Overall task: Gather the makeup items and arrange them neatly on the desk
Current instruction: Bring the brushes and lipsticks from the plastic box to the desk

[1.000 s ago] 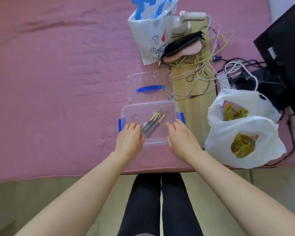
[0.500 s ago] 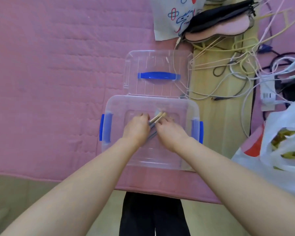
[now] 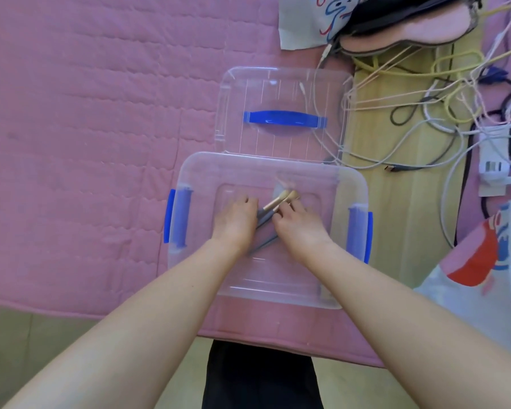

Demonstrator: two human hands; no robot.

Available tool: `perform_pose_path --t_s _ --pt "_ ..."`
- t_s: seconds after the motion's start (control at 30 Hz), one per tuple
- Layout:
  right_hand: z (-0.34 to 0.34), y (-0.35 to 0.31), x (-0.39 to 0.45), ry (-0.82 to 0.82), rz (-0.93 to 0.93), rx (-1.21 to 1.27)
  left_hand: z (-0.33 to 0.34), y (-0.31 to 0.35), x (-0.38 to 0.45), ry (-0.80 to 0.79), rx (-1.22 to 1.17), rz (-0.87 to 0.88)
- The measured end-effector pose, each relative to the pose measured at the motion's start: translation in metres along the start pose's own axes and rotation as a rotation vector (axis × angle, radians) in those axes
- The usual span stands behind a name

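A clear plastic box [image 3: 201, 178] with blue side latches lies on the pink quilted cover. Inside it are makeup brushes [image 3: 275, 204] with grey handles and gold ferrules, lying diagonally. Both hands are down in the box. My left hand [image 3: 236, 222] closes on the brush handles from the left. My right hand [image 3: 298, 228] grips them from the right, fingertips near the ferrules. The handles' lower ends show between the wrists. The box's clear lid [image 3: 283, 93] with a blue handle lies flat just behind the box.
A tangle of cables [image 3: 425, 93] and a power strip [image 3: 494, 163] cover the wooden surface to the right. A pink and black pouch [image 3: 410, 28] and a printed bag [image 3: 310, 22] lie at the back. A white plastic bag [image 3: 484, 270] sits at right.
Both hands went from the box's near rim down into the box and closed around the brushes. The view has moved closer over the box.
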State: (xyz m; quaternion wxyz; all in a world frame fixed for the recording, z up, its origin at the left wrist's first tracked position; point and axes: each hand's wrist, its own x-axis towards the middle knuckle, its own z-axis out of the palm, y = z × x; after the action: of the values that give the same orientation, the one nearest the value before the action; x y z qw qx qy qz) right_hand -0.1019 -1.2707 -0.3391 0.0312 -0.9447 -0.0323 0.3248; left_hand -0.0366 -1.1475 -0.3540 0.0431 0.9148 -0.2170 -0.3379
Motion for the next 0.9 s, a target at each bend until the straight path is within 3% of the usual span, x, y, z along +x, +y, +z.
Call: perform_pose_path --t_s 0.17,0.27,0.63,0.8,0.9 --pt "0.005 -0.003 0.003 -0.029 0.022 -0.013 0.006 -0.005 -0.001 -0.019 -0.106 -0.087" --pt "-0.003 -0.003 -0.002 0.04 0.046 -0.004 0.001 -0.004 0.0 -0.04 -0.159 -0.112" --pt "0.012 -0.012 -0.016 -0.069 -0.072 0.072 -0.018 -0.004 -0.005 -0.155 -0.271 -0.131" --pt "0.017 -0.017 -0.01 -0.174 -0.087 -0.017 -0.016 -0.003 -0.004 -0.159 -0.25 -0.112" --pt "0.02 -0.014 -0.009 -0.14 -0.068 0.019 -0.017 -0.004 -0.006 -0.159 -0.26 -0.116"
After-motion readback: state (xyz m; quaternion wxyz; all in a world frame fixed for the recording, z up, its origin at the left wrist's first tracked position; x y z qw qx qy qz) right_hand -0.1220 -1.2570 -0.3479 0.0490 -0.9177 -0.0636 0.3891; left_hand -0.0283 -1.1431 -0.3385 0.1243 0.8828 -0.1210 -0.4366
